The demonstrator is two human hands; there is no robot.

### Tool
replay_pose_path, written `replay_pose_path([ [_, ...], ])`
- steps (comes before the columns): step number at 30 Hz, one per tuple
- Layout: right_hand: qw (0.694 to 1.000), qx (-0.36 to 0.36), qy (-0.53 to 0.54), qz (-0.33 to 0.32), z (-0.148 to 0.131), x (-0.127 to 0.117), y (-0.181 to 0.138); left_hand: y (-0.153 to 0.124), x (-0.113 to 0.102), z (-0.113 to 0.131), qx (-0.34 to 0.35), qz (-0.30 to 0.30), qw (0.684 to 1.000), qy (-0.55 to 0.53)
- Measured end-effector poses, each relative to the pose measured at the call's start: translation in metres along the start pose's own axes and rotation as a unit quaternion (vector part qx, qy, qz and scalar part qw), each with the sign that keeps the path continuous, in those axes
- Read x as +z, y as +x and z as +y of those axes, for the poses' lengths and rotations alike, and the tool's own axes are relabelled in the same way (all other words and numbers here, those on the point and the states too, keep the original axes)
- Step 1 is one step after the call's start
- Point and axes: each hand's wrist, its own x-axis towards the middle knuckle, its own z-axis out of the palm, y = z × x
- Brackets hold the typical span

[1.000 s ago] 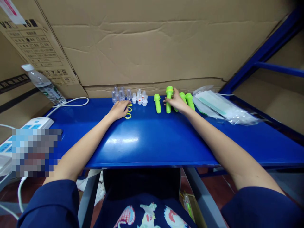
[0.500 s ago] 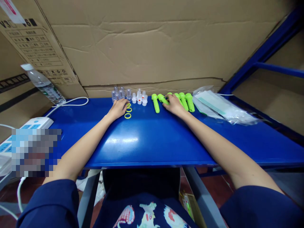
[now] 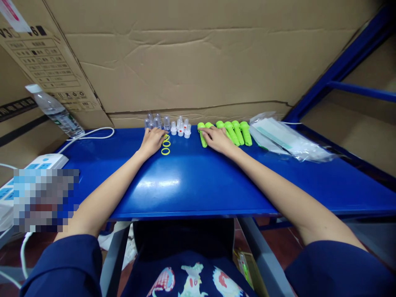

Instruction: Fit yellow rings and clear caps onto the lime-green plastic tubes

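Observation:
My left hand (image 3: 152,141) rests at the back of the blue table, fingers slightly bent and fingertips at the farthest of several yellow rings (image 3: 166,151). Behind it stand several clear plastic caps (image 3: 157,120). Small white-based clear pieces (image 3: 181,128), some with a red dot, are grouped to its right. My right hand (image 3: 218,139) lies with fingers spread over the left end of a row of bright green flashlight-shaped bodies (image 3: 246,134). Its fingertips touch the leftmost green body (image 3: 201,126), and the hand partly covers the second one.
A clear bag with white-and-green packets (image 3: 284,138) lies to the right. On the left are a water bottle (image 3: 57,111), a white cable (image 3: 99,130) and a power strip (image 3: 46,161). A cardboard wall (image 3: 201,62) closes off the back of the blue table (image 3: 198,181).
My right hand has shifted left along the green row, from the second body to the leftmost one. My left hand stays by the yellow rings.

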Motion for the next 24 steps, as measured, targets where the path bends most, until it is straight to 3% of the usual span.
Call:
replay_pose_path([
  [5, 0.999, -0.002, -0.014, -0.034, -0.001, 0.005, -0.002, 0.0, -0.003, 0.004, -0.002, 0.017, 1.0, -0.005],
  [12, 1.0, 0.009, -0.029, -0.006, 0.007, 0.004, 0.003, 0.0, -0.001, 0.002, 0.02, 0.038, 0.999, -0.024],
  [17, 0.992, 0.088, -0.076, 0.054, 0.006, -0.01, 0.002, -0.001, -0.001, 0.003, 0.023, 0.059, 0.998, -0.023],
  [20, 0.983, 0.134, -0.121, 0.026, 0.005, -0.014, 0.0, 0.0, 0.001, 0.003, 0.024, 0.076, 0.996, -0.036],
  [24, 0.982, 0.135, -0.127, -0.02, 0.006, -0.01, 0.0, 0.002, 0.005, 0.001, 0.023, 0.106, 0.989, -0.105],
])
